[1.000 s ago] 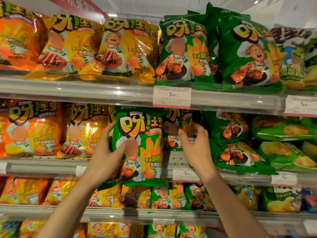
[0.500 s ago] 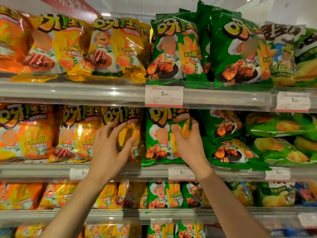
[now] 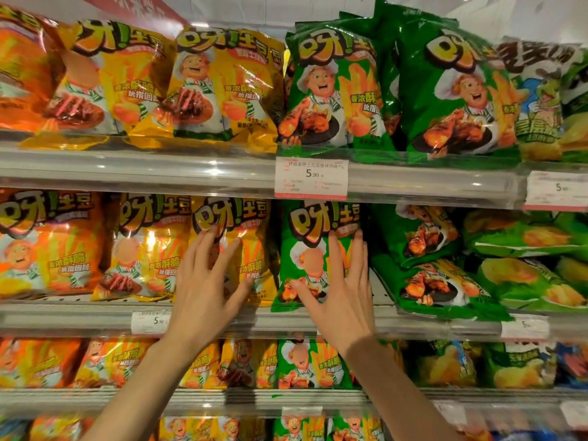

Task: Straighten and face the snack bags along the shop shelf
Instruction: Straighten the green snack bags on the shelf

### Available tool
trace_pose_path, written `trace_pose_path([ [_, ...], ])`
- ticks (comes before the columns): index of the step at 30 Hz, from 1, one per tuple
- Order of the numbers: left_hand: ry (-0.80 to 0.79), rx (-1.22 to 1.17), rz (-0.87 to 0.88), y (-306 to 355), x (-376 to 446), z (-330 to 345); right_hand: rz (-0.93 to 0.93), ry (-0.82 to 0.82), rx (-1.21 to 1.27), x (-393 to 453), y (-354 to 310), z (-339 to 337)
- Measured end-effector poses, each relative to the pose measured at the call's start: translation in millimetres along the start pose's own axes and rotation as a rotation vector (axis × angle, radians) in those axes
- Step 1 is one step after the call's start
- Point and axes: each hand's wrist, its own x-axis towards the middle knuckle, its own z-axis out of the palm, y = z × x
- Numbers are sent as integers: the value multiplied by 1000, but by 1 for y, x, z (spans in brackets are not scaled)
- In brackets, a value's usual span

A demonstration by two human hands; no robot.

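Both forearms are reaching up into the middle shelf (image 3: 95, 316). Left hand (image 3: 206, 281) is lying flat, fingers spread and straight, pressing the front of a glossy yellow snack bag (image 3: 251, 249) and grasping nothing. Right hand (image 3: 340, 288) is likewise released, its straight fingers resting on the shiny green snack bag (image 3: 305, 243) just beside it. Both bags are standing upright at the shelf's front edge, faces forward, touching side to side. Right of the green one, two matching green bags (image 3: 426, 265) are lying tilted, one on the other. Above, a white price tag (image 3: 311, 177) is hanging on the top shelf rail under upright yellow and green bags.
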Motion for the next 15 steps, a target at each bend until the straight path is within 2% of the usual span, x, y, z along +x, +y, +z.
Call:
trace_pose_path([
  [9,20,-18,4,1,-1,4,46,6,14,3,-7,2],
  [12,18,-88,8,0,-3,2,66,-73,115,5,-5,-9],
  [15,27,-180,3,-1,-6,-2,67,-80,358,-5,-4,-25],
])
